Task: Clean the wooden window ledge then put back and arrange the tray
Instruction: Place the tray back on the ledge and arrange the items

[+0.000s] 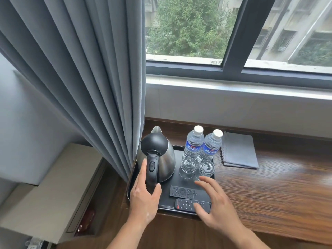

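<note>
Tray (pixel 167 203) at ledge's (pixel 269 194) left end, beside curtain (pixel 89 87)

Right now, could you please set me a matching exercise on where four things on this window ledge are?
1 electric kettle
2 folded grey cloth
3 nearer remote control
4 left glass

A on the wooden ledge, right of the tray
B partly under the right hand
C handle against the left hand
D in front of a water bottle

Pairs: 1-C, 2-A, 3-B, 4-D
</note>
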Available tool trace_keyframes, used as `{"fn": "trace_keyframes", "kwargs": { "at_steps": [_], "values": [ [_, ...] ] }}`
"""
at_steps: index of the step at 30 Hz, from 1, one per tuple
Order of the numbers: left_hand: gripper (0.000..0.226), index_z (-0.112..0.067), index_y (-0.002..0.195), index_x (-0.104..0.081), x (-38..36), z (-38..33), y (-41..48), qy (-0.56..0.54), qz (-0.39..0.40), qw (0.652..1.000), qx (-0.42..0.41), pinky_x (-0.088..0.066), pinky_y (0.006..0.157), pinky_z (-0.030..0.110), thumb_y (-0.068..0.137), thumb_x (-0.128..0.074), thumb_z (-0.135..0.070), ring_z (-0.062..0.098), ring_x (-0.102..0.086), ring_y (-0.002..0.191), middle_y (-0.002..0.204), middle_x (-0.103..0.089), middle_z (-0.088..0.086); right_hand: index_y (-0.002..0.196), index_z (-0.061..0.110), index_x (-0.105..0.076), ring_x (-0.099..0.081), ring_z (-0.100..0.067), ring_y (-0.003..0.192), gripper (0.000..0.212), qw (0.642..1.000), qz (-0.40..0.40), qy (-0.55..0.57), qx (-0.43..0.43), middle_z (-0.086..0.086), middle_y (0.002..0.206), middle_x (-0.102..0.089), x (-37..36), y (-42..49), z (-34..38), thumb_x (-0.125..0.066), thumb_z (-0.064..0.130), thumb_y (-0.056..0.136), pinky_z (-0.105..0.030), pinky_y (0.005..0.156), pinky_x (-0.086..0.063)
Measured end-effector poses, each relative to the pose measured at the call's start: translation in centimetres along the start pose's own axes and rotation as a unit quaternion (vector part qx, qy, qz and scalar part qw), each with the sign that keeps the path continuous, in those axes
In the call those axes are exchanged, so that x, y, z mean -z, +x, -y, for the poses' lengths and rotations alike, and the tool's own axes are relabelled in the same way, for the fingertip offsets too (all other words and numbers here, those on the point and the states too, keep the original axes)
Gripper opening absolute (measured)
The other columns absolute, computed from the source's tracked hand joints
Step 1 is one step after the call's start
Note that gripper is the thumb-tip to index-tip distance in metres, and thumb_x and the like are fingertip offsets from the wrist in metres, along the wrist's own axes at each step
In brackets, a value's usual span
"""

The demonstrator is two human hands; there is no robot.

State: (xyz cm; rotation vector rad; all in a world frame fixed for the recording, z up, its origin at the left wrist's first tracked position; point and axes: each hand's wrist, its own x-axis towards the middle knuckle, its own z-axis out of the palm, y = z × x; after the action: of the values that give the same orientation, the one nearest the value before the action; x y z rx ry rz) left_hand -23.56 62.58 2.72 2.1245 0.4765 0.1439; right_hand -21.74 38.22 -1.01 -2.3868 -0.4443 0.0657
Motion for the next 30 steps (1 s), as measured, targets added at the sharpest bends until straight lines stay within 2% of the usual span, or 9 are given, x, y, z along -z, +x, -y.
{"fn": "trace_keyframes", "kwargs": {
  "at_steps": [4, 15, 17, 19, 21, 24, 26, 28, 30],
  "values": [
    [0.093, -0.064, 0.146, -0.012, 0.2, 0.2, 1.0, -0.003, 0.011, 1.0, -0.005, -0.034, 0.119, 0.036, 0.09, -0.071, -0.019, 0.013, -0.043, 0.141, 0.157, -0.041, -0.013, 0.135, 0.04, -0.054, -0.039, 0.008, 0.134, 0.059, 1.0, 0.005, -0.007, 0.0, 0.029, 0.145, -0.038, -0.4, 0.1, 0.1, -0.066, 0.048, 0.078, -0.013, 0.108, -0.03],
    [0.094, -0.063, 0.146, -0.01, 0.5, 0.6, 2.3, 0.006, 0.03, 0.999, -0.024, -0.023, 0.119, 0.022, 0.089, -0.071, -0.02, 0.009, -0.035, 0.146, 0.157, -0.037, -0.016, 0.132, 0.039, -0.058, -0.045, 0.004, 0.133, 0.058, 0.999, 0.008, 0.004, -0.037, 0.023, 0.142, -0.047, -0.7, -0.5, -0.8, -0.07, 0.044, 0.075, -0.004, 0.107, -0.026],
    [0.099, -0.061, 0.15, -0.009, 0.6, 1.0, 2.2, 0.003, 0.037, 0.999, -0.025, -0.029, 0.119, 0.026, 0.086, -0.075, -0.024, 0.01, -0.041, 0.141, 0.156, -0.037, -0.019, 0.132, 0.039, -0.057, -0.044, 0.004, 0.133, 0.058, 0.999, 0.007, 0.002, -0.045, 0.024, 0.142, -0.046, -0.7, -0.7, -1.0, -0.07, 0.044, 0.076, -0.004, 0.106, -0.026],
    [0.105, -0.061, 0.151, -0.009, 1.1, 1.9, 2.0, -0.015, 0.056, 0.998, -0.005, -0.044, 0.111, 0.034, 0.081, -0.079, -0.028, 0.011, -0.052, 0.129, 0.151, -0.039, -0.02, 0.133, 0.039, -0.055, -0.045, 0.003, 0.133, 0.06, 0.998, 0.005, 0.001, -0.055, 0.025, 0.142, -0.045, -0.6, -1.1, -1.5, -0.07, 0.046, 0.075, -0.007, 0.106, -0.029],
    [0.108, -0.063, 0.149, -0.012, 2.1, 3.6, 1.5, -0.029, 0.073, 0.997, 0.006, -0.052, 0.103, 0.036, 0.075, -0.084, -0.03, 0.009, -0.055, 0.126, 0.149, -0.04, -0.018, 0.135, 0.04, -0.053, -0.046, 0.001, 0.133, 0.064, 0.998, 0.004, -0.008, -0.069, 0.025, 0.143, -0.044, -0.5, -1.7, -2.3, -0.069, 0.05, 0.074, -0.016, 0.106, -0.038],
    [0.111, -0.053, 0.154, -0.013, 3.8, 7.2, 1.1, 0.062, 0.093, 0.994, -0.002, -0.04, 0.114, 0.034, 0.07, -0.086, -0.042, 0.01, -0.044, 0.139, 0.157, -0.037, -0.013, 0.142, 0.033, -0.05, -0.044, -0.004, 0.136, 0.078, 0.993, 0.025, -0.046, -0.104, 0.018, 0.147, -0.042, -0.5, -3.0, -4.1, -0.063, 0.062, 0.072, -0.03, 0.108, -0.045],
    [0.115, -0.045, 0.157, -0.008, 4.5, 9.2, 1.3, 0.134, 0.12, 0.984, 0.011, -0.029, 0.119, 0.031, 0.07, -0.084, -0.052, 0.012, -0.032, 0.148, 0.164, -0.025, -0.012, 0.151, 0.032, -0.039, -0.036, -0.009, 0.143, 0.091, 0.986, 0.066, -0.072, -0.131, 0.013, 0.156, -0.033, -0.8, -3.5, -5.0, -0.06, 0.07, 0.071, -0.031, 0.114, -0.039],
    [0.12, -0.045, 0.156, -0.001, 4.6, 10.9, 1.9, 0.17, 0.145, 0.974, 0.02, -0.027, 0.121, 0.034, 0.07, -0.083, -0.058, 0.014, -0.024, 0.152, 0.168, -0.015, -0.01, 0.156, 0.033, -0.027, -0.026, -0.012, 0.149, 0.098, 0.979, 0.099, -0.084, -0.158, 0.01, 0.163, -0.021, -1.4, -3.7, -5.7, -0.066, 0.07, 0.074, -0.031, 0.119, -0.032],
    [0.123, -0.042, 0.158, -0.001, 4.4, 12.0, 2.4, 0.181, 0.163, 0.969, 0.025, -0.027, 0.122, 0.036, 0.068, -0.084, -0.059, 0.014, -0.022, 0.153, 0.168, -0.014, -0.01, 0.158, 0.034, -0.022, -0.022, -0.015, 0.152, 0.102, 0.974, 0.105, -0.092, -0.179, 0.007, 0.166, -0.016, -2.1, -3.7, -6.1, -0.071, 0.067, 0.076, -0.033, 0.121, -0.029]
  ]
}}
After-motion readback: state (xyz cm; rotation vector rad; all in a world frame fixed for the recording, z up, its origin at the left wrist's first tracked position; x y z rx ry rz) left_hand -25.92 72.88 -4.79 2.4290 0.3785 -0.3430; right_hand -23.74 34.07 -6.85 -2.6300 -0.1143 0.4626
